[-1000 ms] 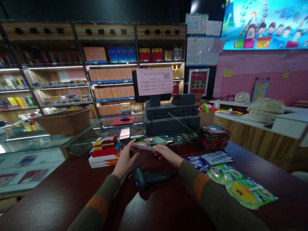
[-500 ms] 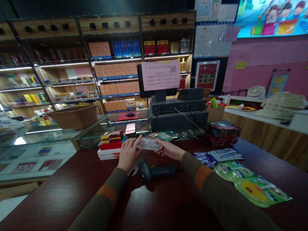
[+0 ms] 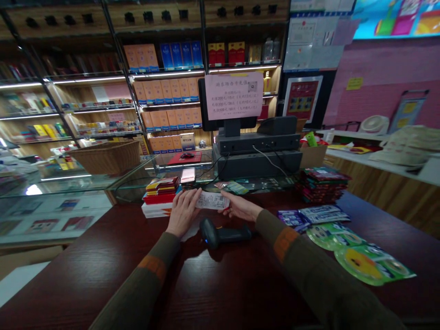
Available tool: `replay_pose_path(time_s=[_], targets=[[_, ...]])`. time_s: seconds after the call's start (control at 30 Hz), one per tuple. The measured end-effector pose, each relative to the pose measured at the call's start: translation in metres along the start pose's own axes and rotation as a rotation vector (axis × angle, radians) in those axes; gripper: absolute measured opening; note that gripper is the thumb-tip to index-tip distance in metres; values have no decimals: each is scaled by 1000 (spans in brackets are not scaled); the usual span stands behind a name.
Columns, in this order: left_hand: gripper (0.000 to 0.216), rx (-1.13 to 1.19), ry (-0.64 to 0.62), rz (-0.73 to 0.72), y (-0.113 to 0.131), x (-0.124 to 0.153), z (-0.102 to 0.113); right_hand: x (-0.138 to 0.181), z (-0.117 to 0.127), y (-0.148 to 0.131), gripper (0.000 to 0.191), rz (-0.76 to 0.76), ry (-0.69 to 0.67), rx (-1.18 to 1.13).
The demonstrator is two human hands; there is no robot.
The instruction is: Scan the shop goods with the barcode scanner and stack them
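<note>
A small white packet [image 3: 211,200] with dense dark print on its face is held level between my two hands above the dark wooden counter. My left hand [image 3: 184,210] grips its left end, fingers bent over it. On the right end, my right hand [image 3: 240,207] pinches it between thumb and fingers. Just below lies a black handheld barcode scanner [image 3: 225,234] with a small blue light, touched by neither hand. Left of my left hand, red and yellow packets [image 3: 161,190] are piled on a white box [image 3: 156,210].
Right of my right forearm lie blue-purple packets [image 3: 319,214] and green blister packs [image 3: 364,259], with a pile of dark red packets [image 3: 323,183] behind. A cash register with monitor [image 3: 257,144] stands at the back. A wicker basket [image 3: 106,158] sits on the glass case at left.
The packet has turned slightly, showing its printed face more squarely. Both hands keep their hold. My view has tilted down a little, and the scanner lies where it was.
</note>
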State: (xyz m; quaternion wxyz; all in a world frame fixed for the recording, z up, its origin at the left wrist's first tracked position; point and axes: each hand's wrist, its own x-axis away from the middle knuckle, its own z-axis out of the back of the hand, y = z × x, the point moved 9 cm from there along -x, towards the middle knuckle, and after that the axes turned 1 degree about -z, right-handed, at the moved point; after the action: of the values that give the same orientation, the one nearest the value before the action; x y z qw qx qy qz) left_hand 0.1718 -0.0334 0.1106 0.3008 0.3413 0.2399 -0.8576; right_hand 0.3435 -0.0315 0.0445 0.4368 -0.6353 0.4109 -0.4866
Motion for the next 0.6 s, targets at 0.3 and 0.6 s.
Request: replay_pose_path(time_s=[0.3, 0.6], targets=[[60, -54, 76, 25, -6, 13, 4, -5, 22, 9, 48, 68, 93, -15], [59, -72, 115, 89, -14, 25, 1, 5, 55, 12, 35, 305, 293, 342]])
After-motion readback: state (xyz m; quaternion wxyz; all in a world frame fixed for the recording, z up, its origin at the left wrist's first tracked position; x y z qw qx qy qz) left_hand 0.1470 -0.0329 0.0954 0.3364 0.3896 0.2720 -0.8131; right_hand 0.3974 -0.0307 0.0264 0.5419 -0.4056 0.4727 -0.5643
